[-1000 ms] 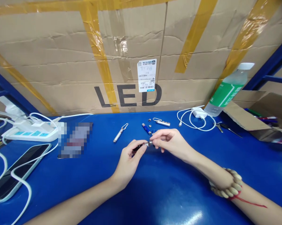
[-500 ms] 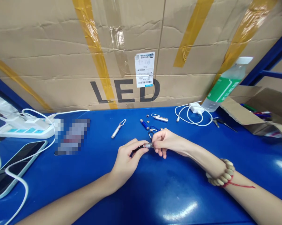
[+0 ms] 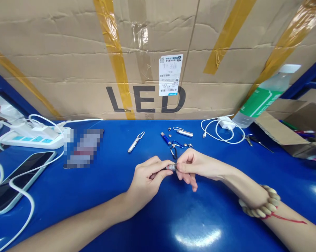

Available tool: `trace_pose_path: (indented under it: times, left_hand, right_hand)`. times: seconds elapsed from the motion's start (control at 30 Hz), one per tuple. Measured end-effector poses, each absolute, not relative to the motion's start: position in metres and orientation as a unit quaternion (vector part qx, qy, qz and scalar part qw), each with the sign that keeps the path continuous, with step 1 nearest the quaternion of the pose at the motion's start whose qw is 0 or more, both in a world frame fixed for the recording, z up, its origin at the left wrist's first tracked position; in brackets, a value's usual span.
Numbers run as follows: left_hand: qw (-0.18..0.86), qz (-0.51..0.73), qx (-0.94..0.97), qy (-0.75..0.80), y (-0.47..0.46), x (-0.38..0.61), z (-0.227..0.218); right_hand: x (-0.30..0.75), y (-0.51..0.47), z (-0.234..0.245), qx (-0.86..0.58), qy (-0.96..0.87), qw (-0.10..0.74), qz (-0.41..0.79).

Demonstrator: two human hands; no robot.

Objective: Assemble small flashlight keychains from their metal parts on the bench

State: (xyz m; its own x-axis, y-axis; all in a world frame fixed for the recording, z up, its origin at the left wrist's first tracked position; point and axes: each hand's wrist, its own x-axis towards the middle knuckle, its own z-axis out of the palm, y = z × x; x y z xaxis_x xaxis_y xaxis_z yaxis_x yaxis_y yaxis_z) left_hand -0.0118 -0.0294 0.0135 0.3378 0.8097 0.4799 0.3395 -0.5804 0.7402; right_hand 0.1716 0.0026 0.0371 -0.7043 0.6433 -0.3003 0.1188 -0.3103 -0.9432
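My left hand (image 3: 144, 185) is closed around a small black mini flashlight (image 3: 170, 167), most of its body hidden in the fingers. At its silvery end, my right hand (image 3: 199, 164) pinches with thumb and forefinger, the other fingers hanging loose below. Just beyond my hands lie a black carabiner clip (image 3: 173, 152), a blue carabiner clip (image 3: 177, 144) and a blue mini flashlight (image 3: 165, 138). Several small round metal pieces, one a silver disc (image 3: 169, 135), are scattered there. A silver mini flashlight (image 3: 133, 145) with a clip lies to the left, another silver mini flashlight (image 3: 185, 133) behind.
On the left are a power strip (image 3: 32, 140) with white cables, a phone (image 3: 21, 178) and a blurred-out item (image 3: 85, 147). To the right stand a bottle (image 3: 265, 99), a coiled charger cable (image 3: 227, 131), scissors (image 3: 260, 142) and an open carton (image 3: 281, 129). A large cardboard box (image 3: 76, 70) backs the table.
The view has shifted a little, and both hands sit slightly further right in it. The right hand has come away from the black carabiner clip, which shows more fully. Both hands stay on the flashlight.
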Motion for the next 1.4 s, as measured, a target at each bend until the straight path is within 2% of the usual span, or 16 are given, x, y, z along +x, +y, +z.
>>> trace_pose_path:
  times: [0.33,0.53,0.83,1.03,1.4]
  left_hand:
    - [0.223,0.491,0.77,0.34,-0.025,-0.016,0.01]
    - [0.259,0.482,0.756,0.36,-0.022,-0.015,0.01]
    - [0.365,0.488,0.664,0.433,-0.019,-0.011,0.011]
    - [0.407,0.495,0.625,0.445,-0.015,-0.012,0.01]
    - [0.428,0.487,0.624,0.436,-0.016,-0.01,0.009]
  right_hand:
    - [0.165,-0.004,0.04,-0.342,-0.515,0.204,0.759]
    - [0.16,-0.005,0.04,-0.352,-0.494,0.239,0.758]
    - [0.152,-0.007,0.039,-0.442,-0.567,0.361,0.594]
    - [0.156,-0.003,0.033,-0.471,-0.658,0.439,0.391]
    - [0.161,0.002,0.037,-0.459,-0.688,0.424,0.369]
